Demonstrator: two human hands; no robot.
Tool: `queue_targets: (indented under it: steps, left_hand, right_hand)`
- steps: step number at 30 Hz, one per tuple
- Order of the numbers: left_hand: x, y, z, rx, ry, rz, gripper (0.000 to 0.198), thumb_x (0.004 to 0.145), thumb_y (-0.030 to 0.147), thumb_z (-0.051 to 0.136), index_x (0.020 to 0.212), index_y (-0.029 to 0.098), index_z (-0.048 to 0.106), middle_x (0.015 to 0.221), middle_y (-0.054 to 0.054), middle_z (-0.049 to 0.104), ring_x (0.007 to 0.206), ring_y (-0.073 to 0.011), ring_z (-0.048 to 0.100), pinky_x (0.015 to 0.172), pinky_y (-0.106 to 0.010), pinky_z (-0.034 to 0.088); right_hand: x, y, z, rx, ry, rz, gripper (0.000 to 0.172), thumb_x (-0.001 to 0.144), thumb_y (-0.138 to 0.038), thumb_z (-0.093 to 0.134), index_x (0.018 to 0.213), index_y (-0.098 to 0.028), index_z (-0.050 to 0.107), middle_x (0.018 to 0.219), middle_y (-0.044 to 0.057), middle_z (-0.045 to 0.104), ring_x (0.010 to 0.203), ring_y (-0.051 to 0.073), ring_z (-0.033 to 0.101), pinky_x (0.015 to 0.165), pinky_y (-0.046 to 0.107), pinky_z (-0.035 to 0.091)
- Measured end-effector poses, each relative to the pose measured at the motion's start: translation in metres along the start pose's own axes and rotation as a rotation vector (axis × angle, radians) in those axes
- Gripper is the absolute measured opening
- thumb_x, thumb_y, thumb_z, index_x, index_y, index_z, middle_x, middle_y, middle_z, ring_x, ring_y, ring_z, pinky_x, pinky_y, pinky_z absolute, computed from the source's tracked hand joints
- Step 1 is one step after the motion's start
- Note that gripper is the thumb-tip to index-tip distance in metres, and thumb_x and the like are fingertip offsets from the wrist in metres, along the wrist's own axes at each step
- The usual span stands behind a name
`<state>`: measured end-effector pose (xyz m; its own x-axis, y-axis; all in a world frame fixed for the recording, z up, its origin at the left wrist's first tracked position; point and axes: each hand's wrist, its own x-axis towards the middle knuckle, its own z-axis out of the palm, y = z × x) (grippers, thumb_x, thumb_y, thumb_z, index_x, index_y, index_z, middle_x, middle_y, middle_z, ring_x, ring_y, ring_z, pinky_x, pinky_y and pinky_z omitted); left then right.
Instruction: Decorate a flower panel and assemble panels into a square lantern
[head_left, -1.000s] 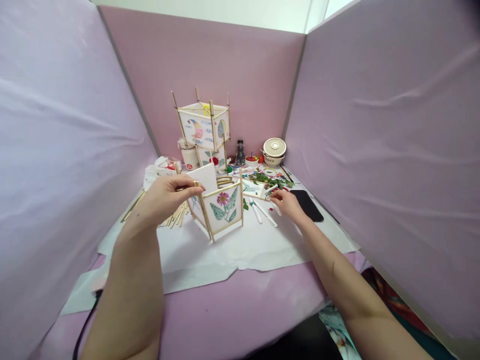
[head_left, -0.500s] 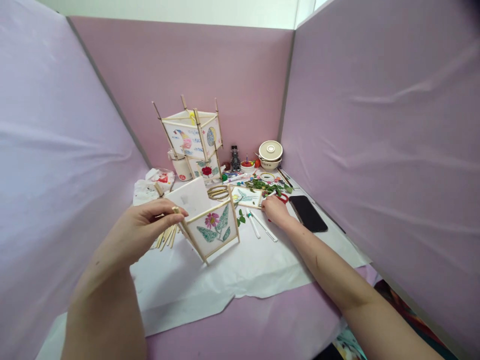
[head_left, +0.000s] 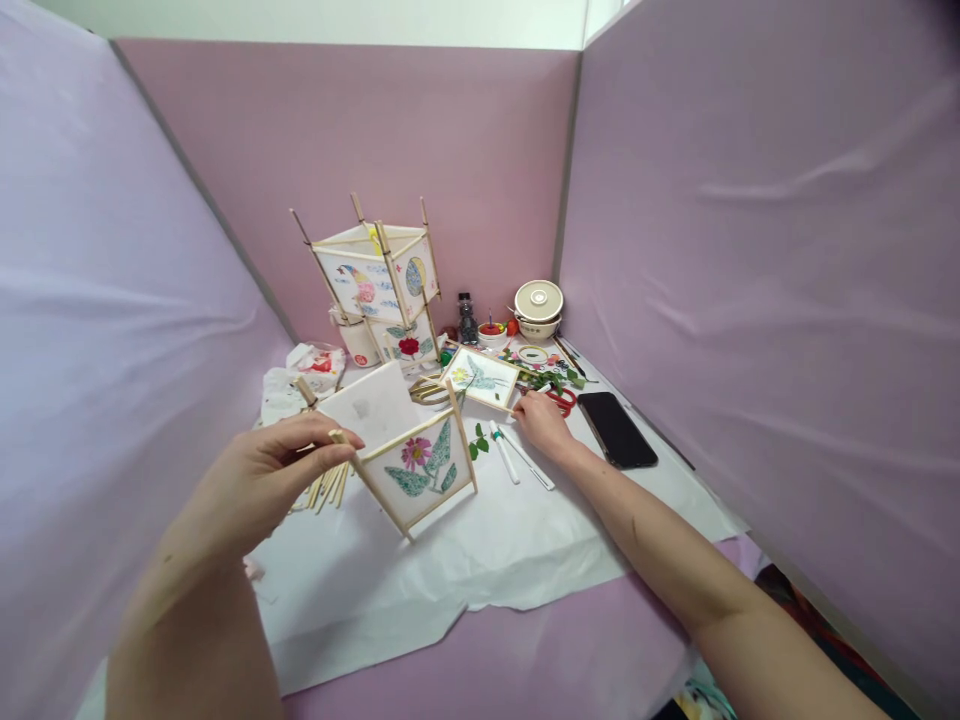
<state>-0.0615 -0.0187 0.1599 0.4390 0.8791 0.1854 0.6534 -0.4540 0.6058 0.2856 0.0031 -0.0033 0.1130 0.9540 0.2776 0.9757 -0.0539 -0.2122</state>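
Note:
My left hand (head_left: 289,465) pinches the left corner stick of a small wooden lantern frame (head_left: 409,525). Its front panel (head_left: 420,465) bears a pink flower with green leaves, and a pale panel (head_left: 367,408) stands behind it. With closed fingers my right hand (head_left: 541,425) grips the lower right corner of a flat framed panel (head_left: 484,375) with a yellow flower and green leaves. That panel is tilted up off the table. Just below lie a white marker (head_left: 504,455) and a slim white pen (head_left: 529,458).
A larger stick lantern (head_left: 379,275) stands at the back left. Red scissors (head_left: 562,402), green leaves (head_left: 551,380) and a black phone (head_left: 616,428) lie to the right. A lidded bowl (head_left: 538,308) is at the back; loose sticks (head_left: 326,487) lie on the left.
My right hand has lifted the framed panel, which lay flat before and now tilts up. The lantern frame in my left hand has shifted slightly left in view.

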Motion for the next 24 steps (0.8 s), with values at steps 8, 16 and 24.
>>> queue_targets:
  steps: [8, 16, 24]
  left_hand:
    - [0.001, 0.004, -0.001, 0.025, -0.004, 0.000, 0.031, 0.077, 0.055, 0.062, 0.082, 0.028, 0.074, 0.094, -0.002, 0.072, 0.087, -0.0223, 0.065, 0.065, -0.023, 0.051]
    - [0.001, 0.010, -0.002, 0.035, -0.011, -0.031, 0.031, 0.075, 0.055, 0.064, 0.080, 0.027, 0.075, 0.093, -0.003, 0.073, 0.088, -0.0222, 0.065, 0.075, -0.026, 0.050]
    - [0.003, 0.009, -0.003, 0.010, -0.025, -0.025, 0.029, 0.074, 0.053, 0.066, 0.079, 0.026, 0.074, 0.090, -0.004, 0.072, 0.085, -0.0207, 0.064, 0.074, -0.025, 0.049]
  right_hand:
    - [0.023, -0.011, 0.003, 0.037, -0.070, -0.028, 0.024, 0.088, -0.012, 0.049, 0.089, -0.011, 0.073, 0.097, 0.016, 0.069, 0.093, 0.024, 0.062, 0.081, 0.027, 0.041]
    - [0.028, -0.013, 0.016, 0.085, -0.097, -0.049, 0.024, 0.089, -0.014, 0.049, 0.090, -0.012, 0.073, 0.097, 0.015, 0.069, 0.096, 0.023, 0.060, 0.086, 0.027, 0.041]
    - [0.021, -0.014, 0.006, 0.167, -0.052, -0.072, 0.023, 0.094, -0.026, 0.050, 0.097, -0.016, 0.071, 0.102, 0.009, 0.067, 0.099, 0.019, 0.058, 0.085, 0.024, 0.039]
